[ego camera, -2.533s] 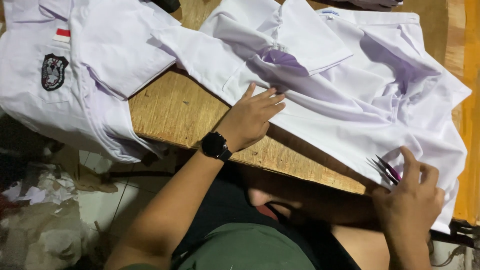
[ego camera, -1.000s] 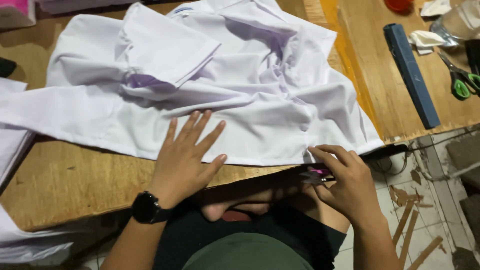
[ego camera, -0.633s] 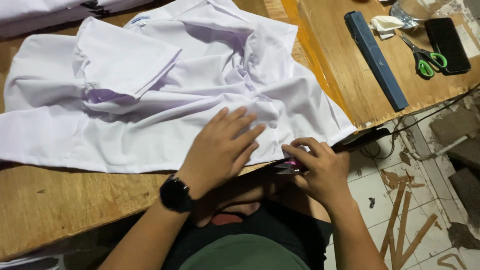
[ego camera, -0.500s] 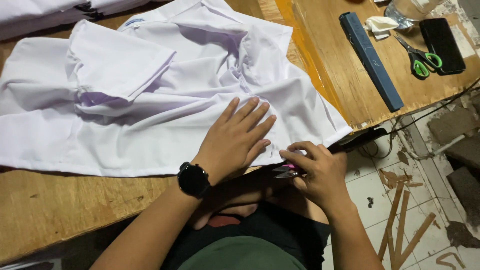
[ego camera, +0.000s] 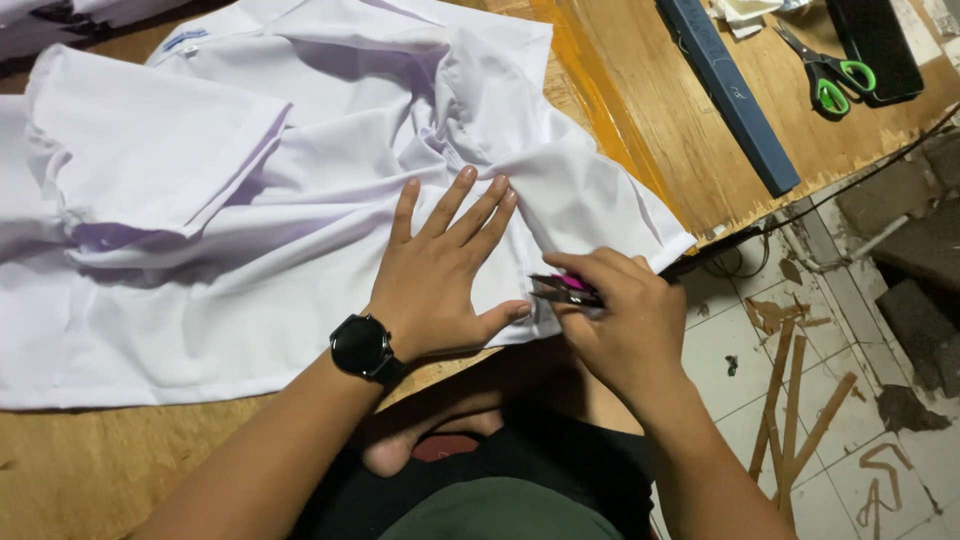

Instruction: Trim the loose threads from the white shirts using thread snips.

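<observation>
Desk (ego camera: pixel 640 110) of bare wood runs across the far half of the view, and a white shirt (ego camera: pixel 300 200) lies spread and rumpled over most of it, one sleeve folded on the left, the hem along the near edge. Left hand (ego camera: pixel 440 280) lies flat on the shirt near the hem, fingers spread wide, pinning the cloth; a black watch (ego camera: pixel 362 348) sits on its wrist. Right hand (ego camera: pixel 625 315) is just beside it at the hem, fingers closed around small pink-handled snips (ego camera: pixel 562 290) whose tips touch the cloth edge. Judging from this, trimming at the hem is under way; no cut threads show. Far right lie a blue bar (ego camera: pixel 730 90), green-handled scissors (ego camera: pixel 825 70) and a phone (ego camera: pixel 880 45).
</observation>
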